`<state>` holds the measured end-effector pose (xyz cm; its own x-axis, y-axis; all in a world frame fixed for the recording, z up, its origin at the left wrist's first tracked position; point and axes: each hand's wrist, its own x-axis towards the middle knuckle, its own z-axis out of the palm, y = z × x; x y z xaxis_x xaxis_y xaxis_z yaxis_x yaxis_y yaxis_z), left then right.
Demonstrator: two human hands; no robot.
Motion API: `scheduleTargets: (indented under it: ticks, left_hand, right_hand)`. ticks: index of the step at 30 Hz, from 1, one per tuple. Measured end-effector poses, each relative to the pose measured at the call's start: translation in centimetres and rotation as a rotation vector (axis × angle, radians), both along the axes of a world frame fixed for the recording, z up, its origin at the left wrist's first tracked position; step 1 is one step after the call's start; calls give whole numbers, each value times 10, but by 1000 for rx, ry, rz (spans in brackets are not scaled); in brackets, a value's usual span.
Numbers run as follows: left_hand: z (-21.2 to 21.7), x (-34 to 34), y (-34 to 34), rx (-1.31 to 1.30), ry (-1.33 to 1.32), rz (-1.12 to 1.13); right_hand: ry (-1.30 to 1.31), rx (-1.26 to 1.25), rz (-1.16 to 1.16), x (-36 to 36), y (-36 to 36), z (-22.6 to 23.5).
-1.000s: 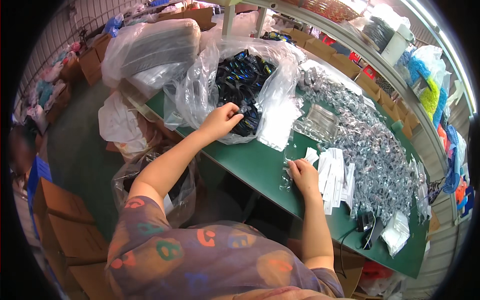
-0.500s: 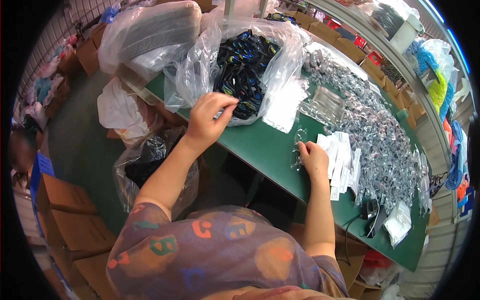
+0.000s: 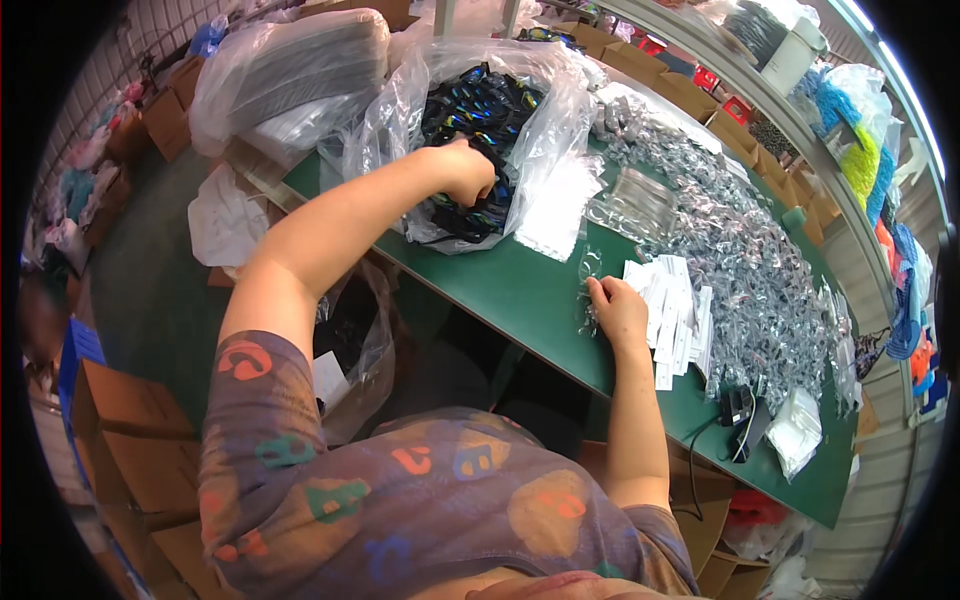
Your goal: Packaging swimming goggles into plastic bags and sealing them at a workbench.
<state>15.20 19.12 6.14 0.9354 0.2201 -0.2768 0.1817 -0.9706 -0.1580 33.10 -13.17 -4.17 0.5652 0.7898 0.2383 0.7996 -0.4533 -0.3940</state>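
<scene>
My left hand (image 3: 468,172) reaches into a big clear plastic bag (image 3: 545,120) full of dark, glossy small items (image 3: 480,100) at the far left of the green table (image 3: 520,300); its fingers are curled among the items, and what they grip is hidden. My right hand (image 3: 618,310) rests on the table, fingers pinching a small clear plastic sleeve (image 3: 588,290). Just right of it lies a row of white paper strips (image 3: 672,310).
A wide heap of packed clear sleeves (image 3: 760,260) covers the table's right half. A black device with a cable (image 3: 738,408) and a white bag (image 3: 795,430) lie near the right front edge. Cardboard boxes (image 3: 120,440) and filled plastic bags (image 3: 290,70) stand on the floor at left.
My left hand lifted off the bag's edge, then pushed deeper into the bag of dark items. My right hand stayed on the clear sleeve.
</scene>
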Motion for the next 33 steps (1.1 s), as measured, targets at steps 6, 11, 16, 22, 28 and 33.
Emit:
scheduleTargets:
  ticks: [6,11,16,22,28,33]
  left_hand:
    - [80,-6,35,-487,-604,91]
    - [35,4,17,-313,-466,-21]
    - [13,12,2,-29,74,35]
    - [33,17,1,40,59,-34]
    - [97,19,70,-970,-797,168]
    - [71,15,109,-1525,-1117,227]
  right_hand:
    - [19,-5,25,1,-2,3]
    - [7,12,56,5,-2,1]
    - [-8,23,67,4,-1,1]
    - [1,14,77,4,-4,1]
    - [25,2,73,4,-6,5]
    - [6,9,103,2,-1,1]
